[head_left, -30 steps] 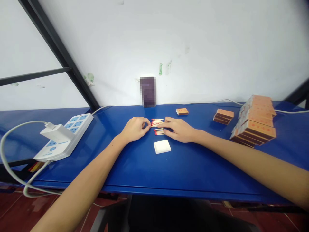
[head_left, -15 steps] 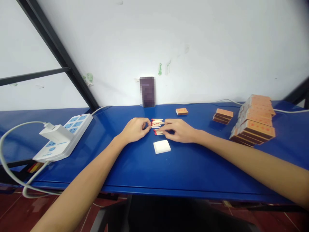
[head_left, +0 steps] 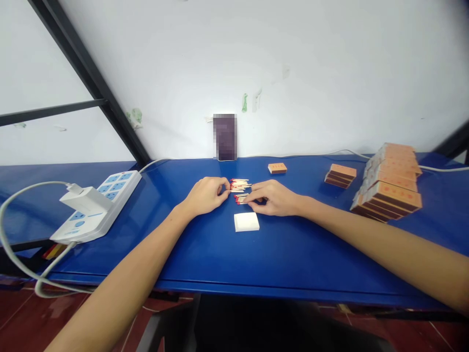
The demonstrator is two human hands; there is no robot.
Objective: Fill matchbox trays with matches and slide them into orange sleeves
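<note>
Red-tipped matches (head_left: 240,185) lie in a pile on the blue table, with a smaller group of matches (head_left: 241,198) just in front. My left hand (head_left: 209,195) rests at the red-headed end of the pile, thumb and index finger curled together at a match; what they pinch is too small to make out. On the other side, my right hand (head_left: 271,197) has its thumb and fingertips closed on the tail ends of the smaller group. A white tray-like piece (head_left: 246,222) lies nearer the table's front edge.
Stacked matchboxes (head_left: 392,183) stand at the right, with a small stack (head_left: 340,176) beside them and a single matchbox (head_left: 277,168) farther back. A white power strip (head_left: 97,210) with cables lies left. A dark pixelated object (head_left: 225,137) leans against the wall.
My right fingers have shifted slightly around the smaller group, showing more of its matches. My left hand has stayed almost in place. The view has moved slightly.
</note>
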